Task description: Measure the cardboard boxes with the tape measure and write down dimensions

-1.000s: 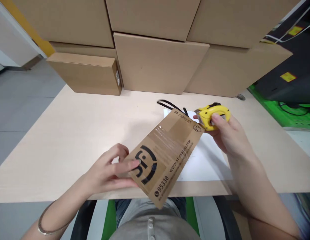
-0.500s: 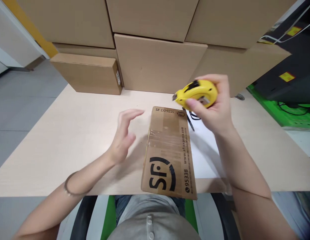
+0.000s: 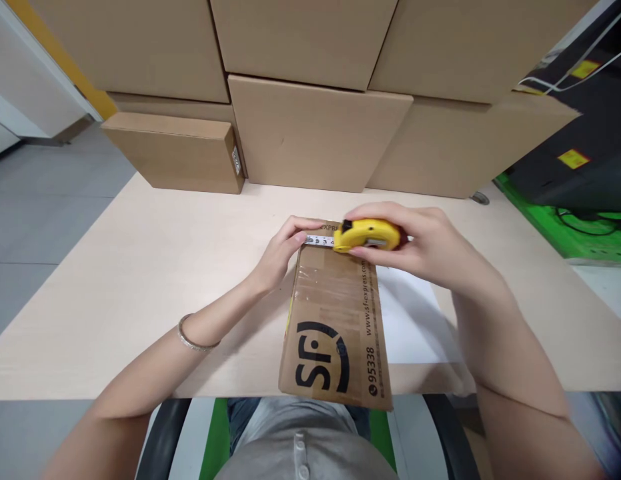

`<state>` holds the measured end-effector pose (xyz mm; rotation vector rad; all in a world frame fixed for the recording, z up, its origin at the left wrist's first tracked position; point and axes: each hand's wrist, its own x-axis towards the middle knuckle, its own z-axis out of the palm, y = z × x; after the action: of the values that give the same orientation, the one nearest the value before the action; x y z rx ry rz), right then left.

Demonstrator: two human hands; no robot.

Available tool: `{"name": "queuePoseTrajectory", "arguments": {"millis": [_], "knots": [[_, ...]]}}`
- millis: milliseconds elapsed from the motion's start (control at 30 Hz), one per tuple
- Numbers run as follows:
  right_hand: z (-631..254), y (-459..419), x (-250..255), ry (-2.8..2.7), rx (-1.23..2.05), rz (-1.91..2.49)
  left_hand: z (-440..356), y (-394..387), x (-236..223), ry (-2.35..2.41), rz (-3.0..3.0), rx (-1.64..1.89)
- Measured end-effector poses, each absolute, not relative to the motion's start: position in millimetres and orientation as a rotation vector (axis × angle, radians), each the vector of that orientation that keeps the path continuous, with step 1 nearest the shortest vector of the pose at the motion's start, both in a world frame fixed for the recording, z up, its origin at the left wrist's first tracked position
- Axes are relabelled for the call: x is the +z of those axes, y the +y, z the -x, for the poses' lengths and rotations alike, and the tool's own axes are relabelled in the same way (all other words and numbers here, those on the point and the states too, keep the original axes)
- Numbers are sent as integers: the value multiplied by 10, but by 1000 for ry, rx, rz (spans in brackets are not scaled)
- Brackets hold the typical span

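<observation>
A brown cardboard box (image 3: 335, 313) printed with SF Express lettering lies at the table's front edge, its near end overhanging a little. Above its far end my right hand (image 3: 420, 240) is wrapped round a yellow tape measure (image 3: 373, 235). A short length of white blade (image 3: 320, 241) with printed numbers runs leftward from the case across the box top. My left hand (image 3: 285, 250) pinches the blade's end between thumb and fingers at the box's far left edge. Part of the box's lettering is hidden under my fingers and the tape measure.
White paper (image 3: 415, 320) lies on the table (image 3: 140, 300) to the right of the box. Large cardboard boxes (image 3: 320, 133) are stacked along the back, with a smaller carton (image 3: 175, 153) at back left. Dark equipment (image 3: 565, 160) on a green base stands at the right.
My right hand has lowered the tape measure onto the box's far end. My left hand, open before, has moved up and right and taken hold of the blade end, which now extends out.
</observation>
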<state>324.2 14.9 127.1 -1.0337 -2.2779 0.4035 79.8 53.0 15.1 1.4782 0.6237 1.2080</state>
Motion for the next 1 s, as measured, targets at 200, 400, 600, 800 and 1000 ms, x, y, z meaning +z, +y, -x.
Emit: {"name": "queuePoseTrajectory", "arguments": {"millis": [200, 400, 600, 800, 1000], "knots": [[-3807, -99, 1104, -2125, 316, 1199, -768, 542, 213, 590, -1432, 1120], [-3778, -74, 1019, -2109, 313, 1190, -778, 545, 177, 577, -1392, 1125], [-3786, -107, 1127, -2083, 284, 1298, -762, 540, 227, 602, -1440, 1129], [-3343, 0, 1271, -2226, 244, 1207, -677, 530, 293, 632, -1646, 1136], [-2979, 137, 1113, -2094, 63, 1216, -527, 160, 336, 821, -2007, 1396]]}}
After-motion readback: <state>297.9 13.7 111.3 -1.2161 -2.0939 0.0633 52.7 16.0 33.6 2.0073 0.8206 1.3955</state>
